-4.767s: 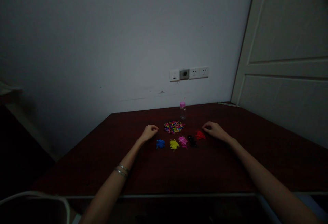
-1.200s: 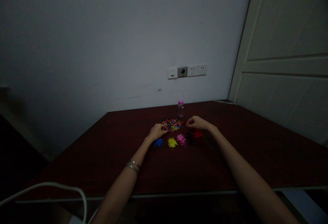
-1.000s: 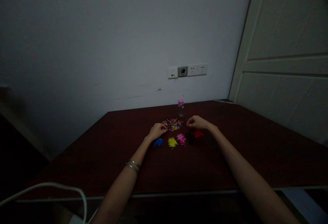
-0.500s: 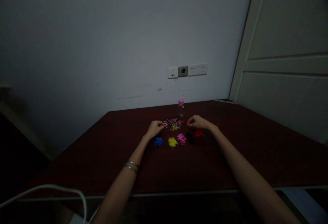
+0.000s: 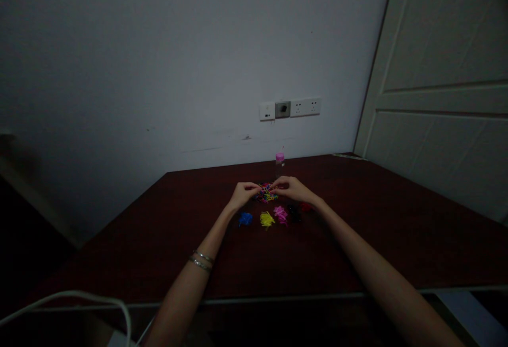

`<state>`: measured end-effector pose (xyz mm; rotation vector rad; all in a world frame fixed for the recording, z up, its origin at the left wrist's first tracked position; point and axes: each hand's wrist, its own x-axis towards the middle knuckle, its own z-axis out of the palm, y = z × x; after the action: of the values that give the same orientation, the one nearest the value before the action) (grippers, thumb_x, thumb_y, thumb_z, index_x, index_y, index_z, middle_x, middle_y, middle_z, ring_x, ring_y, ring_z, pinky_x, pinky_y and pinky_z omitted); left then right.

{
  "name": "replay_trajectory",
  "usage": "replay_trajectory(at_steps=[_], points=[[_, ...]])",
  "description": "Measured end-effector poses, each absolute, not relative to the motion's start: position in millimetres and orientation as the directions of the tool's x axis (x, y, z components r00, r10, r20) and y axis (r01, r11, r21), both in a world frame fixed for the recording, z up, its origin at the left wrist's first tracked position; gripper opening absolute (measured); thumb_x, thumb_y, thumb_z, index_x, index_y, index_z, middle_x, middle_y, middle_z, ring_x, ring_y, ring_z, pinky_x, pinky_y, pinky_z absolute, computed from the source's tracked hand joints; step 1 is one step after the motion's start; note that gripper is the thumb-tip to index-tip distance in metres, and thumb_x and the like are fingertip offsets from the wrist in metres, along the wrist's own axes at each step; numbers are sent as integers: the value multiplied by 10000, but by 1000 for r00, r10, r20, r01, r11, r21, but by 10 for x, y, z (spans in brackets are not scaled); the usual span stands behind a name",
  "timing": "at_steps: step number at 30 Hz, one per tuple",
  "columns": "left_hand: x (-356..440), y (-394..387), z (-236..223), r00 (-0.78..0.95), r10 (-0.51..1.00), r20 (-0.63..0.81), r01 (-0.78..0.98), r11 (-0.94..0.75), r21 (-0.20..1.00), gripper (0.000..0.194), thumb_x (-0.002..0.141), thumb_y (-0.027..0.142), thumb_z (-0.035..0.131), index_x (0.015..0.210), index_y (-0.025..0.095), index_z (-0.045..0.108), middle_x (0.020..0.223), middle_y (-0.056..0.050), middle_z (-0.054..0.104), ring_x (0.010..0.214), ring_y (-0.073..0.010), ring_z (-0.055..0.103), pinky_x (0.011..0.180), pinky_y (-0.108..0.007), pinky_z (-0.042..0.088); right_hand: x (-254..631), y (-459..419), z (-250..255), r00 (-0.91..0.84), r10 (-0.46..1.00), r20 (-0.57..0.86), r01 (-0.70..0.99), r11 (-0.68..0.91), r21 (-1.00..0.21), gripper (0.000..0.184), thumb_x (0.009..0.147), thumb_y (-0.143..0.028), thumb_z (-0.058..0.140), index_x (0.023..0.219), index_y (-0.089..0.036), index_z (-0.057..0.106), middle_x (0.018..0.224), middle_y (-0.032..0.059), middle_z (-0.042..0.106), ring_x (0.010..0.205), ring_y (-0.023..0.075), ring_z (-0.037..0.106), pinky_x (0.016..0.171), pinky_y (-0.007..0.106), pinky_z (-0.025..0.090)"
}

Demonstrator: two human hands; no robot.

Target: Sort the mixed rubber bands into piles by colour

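Note:
A pile of mixed-colour small, thin pieces that look like rubber bands lies on the dark red table. From the left, my left hand reaches its edge, thumb and fingers pinched together. My right hand comes in from the other side and covers part of the pile, also in a pinch. Whatever either pinch holds is too small to make out. Nearer to me lie single-colour heaps: blue bands, yellow bands, pink bands, black bands and red bands, the last partly behind my right wrist.
Behind the pile stands a clear bottle with a pink lid, its lower part beside my right hand. The table meets a wall with sockets and a pale panelled door. A white cable loops at the lower left.
My right hand has moved left from beside the red heap onto the mixed pile. My left hand has come right to the pile, drawn back slightly, then moved in again; the hands are now close together.

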<state>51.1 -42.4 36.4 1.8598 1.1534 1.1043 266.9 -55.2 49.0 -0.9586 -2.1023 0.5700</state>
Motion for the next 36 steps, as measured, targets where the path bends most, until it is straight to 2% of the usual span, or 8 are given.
replay_trajectory(at_steps=[7,15,20,27,32,36], points=[[574,-476,349,295,902,316,294,-401,868,290,645,329,632,772,76,693,738,-82,669,636,-133,559,595,-224,422,2573,-589,476,-448,751,486,414,655,-631,249,725,-377,588,804,-154,666,843,61,648,783,162,584,726,284,441],[607,-514,361,301,916,267,290,-354,889,303,627,339,647,778,80,693,695,-69,664,579,-119,546,540,-213,408,2585,-582,500,-452,762,465,432,642,-633,184,721,-320,590,746,-150,657,852,65,642,786,161,579,739,288,442],[481,-400,320,224,941,255,323,-318,891,297,630,337,644,784,88,692,672,-73,663,551,-114,542,508,-206,397,2730,-600,461,-446,779,441,450,621,-641,188,699,-325,603,702,-144,650,857,67,635,801,166,578,744,282,446],[339,-257,173,101,968,229,369,-250,895,237,633,295,634,727,85,692,583,-65,640,494,-104,518,481,-204,382,2887,-760,346,-520,785,336,520,603,-605,137,689,-277,607,671,-147,646,845,53,626,795,162,576,729,262,439],[303,-264,148,104,975,198,425,-224,877,213,614,270,640,708,85,692,570,-42,625,478,-86,483,467,-193,357,2833,-806,344,-547,767,335,552,632,-544,94,697,-233,597,681,-154,646,854,53,628,782,157,570,725,262,426],[278,-285,159,101,985,138,409,-167,897,237,610,277,638,733,81,690,497,-8,574,416,-60,409,428,-185,311,2800,-822,341,-557,776,294,567,615,-548,81,685,-223,613,696,-155,657,839,50,628,773,157,568,725,267,423]])
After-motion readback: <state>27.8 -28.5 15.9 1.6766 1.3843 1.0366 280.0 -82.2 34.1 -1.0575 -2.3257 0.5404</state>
